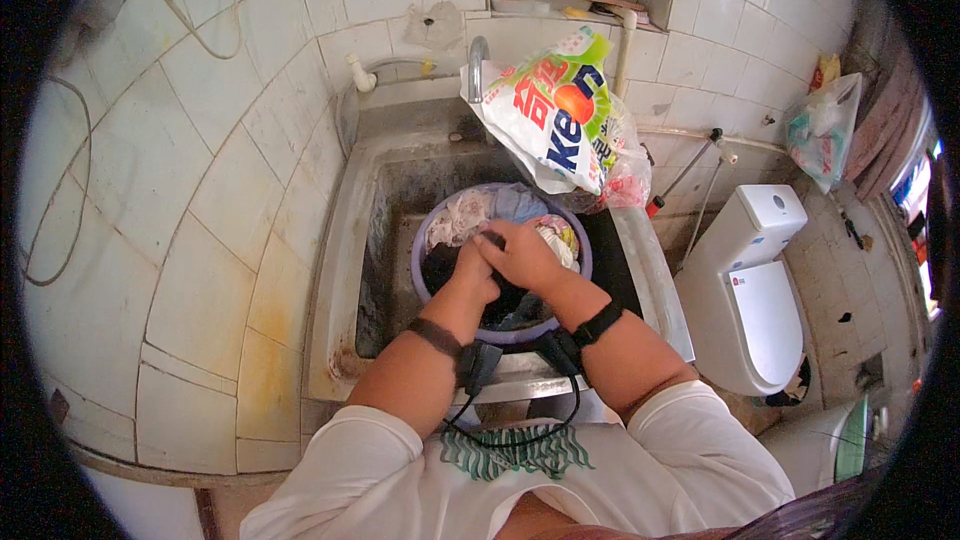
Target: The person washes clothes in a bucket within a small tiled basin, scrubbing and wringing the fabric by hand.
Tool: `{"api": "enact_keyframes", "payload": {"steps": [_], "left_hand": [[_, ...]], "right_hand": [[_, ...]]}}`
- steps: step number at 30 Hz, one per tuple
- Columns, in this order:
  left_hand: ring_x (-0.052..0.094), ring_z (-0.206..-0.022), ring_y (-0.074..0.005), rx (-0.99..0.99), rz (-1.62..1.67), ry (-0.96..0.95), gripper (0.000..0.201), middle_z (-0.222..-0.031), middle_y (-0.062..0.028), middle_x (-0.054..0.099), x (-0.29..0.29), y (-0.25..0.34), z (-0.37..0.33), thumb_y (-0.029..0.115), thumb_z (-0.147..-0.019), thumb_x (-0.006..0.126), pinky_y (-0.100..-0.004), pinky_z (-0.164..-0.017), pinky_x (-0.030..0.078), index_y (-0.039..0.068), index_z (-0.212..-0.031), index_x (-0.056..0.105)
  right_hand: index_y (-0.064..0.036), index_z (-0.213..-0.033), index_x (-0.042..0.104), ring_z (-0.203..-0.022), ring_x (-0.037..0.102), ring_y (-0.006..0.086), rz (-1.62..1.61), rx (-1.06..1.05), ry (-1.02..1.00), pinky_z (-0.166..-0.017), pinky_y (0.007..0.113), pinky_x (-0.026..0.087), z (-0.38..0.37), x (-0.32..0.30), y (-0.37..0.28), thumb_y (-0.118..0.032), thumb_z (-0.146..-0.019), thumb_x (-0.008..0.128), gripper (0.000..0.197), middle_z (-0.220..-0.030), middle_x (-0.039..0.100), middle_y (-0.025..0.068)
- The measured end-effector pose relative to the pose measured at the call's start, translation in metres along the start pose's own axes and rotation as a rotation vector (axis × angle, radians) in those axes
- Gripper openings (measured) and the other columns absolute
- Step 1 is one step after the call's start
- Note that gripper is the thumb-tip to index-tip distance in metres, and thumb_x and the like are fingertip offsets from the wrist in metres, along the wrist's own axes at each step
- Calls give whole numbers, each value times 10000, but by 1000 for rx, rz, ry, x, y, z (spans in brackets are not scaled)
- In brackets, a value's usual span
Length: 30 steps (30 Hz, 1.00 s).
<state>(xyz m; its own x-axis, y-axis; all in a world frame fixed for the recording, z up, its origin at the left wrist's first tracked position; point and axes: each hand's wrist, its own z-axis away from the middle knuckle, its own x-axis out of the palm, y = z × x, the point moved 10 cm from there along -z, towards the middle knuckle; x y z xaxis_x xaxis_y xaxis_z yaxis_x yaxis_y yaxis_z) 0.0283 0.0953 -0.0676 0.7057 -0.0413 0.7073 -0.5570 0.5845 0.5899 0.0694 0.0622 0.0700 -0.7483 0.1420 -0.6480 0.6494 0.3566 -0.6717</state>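
A round purple basin [586, 270] sits in the metal sink, full of laundry. My left hand [476, 268] and my right hand [524, 256] meet over its middle, closed and pressed together on a dark cloth [497, 306]. Part of that cloth shows below and beside my fingers; the rest is hidden under them. Behind my hands lie a pale pink patterned garment [458, 217] and a blue-grey cloth [517, 203]. A white and yellow piece [560, 240] rests at the basin's right side.
The metal sink [336, 340] stands against a tiled wall. A curved faucet [478, 65] rises behind it, beside a large white and green printed bag [550, 115] at the back right corner. To the right are a white toilet [765, 310] and a hanging plastic bag [825, 130].
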Motion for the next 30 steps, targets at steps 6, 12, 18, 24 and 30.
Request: {"api": "enact_keyframes", "payload": {"steps": [6,12,18,24,30], "left_hand": [[551,-1052,-294,-38,-168,181,459,-1171,-126,571,29,4,35,425,-915,403,-456,-894,433,70,-1184,514],[537,-1055,-260,-16,-28,81,456,-1157,-114,563,3,2,9,446,-930,397,-404,-894,431,72,-1156,526],[614,-912,-262,-36,-85,92,420,-1060,-101,624,16,-7,6,424,-906,408,-417,-798,493,91,-1112,560],[596,-955,-262,-37,-112,132,407,-1082,-100,615,16,-1,18,419,-907,423,-426,-836,469,96,-1115,560],[564,-992,-260,39,27,35,446,-1127,-129,573,12,7,13,423,-928,419,-388,-847,451,50,-1146,530]], "right_hand": [[41,-903,581,-856,564,453,29,230,97,-782,489,437,-8,-8,72,-350,-850,519,399,-867,590,299],[6,-917,599,-817,578,448,48,5,-5,-776,482,446,-2,-2,3,-357,-847,527,377,-873,607,268],[-32,-915,609,-829,581,438,142,111,76,-753,467,462,-6,-15,41,-349,-873,496,339,-877,618,248],[-5,-896,602,-819,579,449,144,143,62,-737,480,464,-7,-11,43,-355,-875,495,367,-842,597,297],[-4,-925,605,-804,585,446,38,-10,-24,-721,489,464,-3,1,5,-345,-858,515,359,-826,596,297]]}}
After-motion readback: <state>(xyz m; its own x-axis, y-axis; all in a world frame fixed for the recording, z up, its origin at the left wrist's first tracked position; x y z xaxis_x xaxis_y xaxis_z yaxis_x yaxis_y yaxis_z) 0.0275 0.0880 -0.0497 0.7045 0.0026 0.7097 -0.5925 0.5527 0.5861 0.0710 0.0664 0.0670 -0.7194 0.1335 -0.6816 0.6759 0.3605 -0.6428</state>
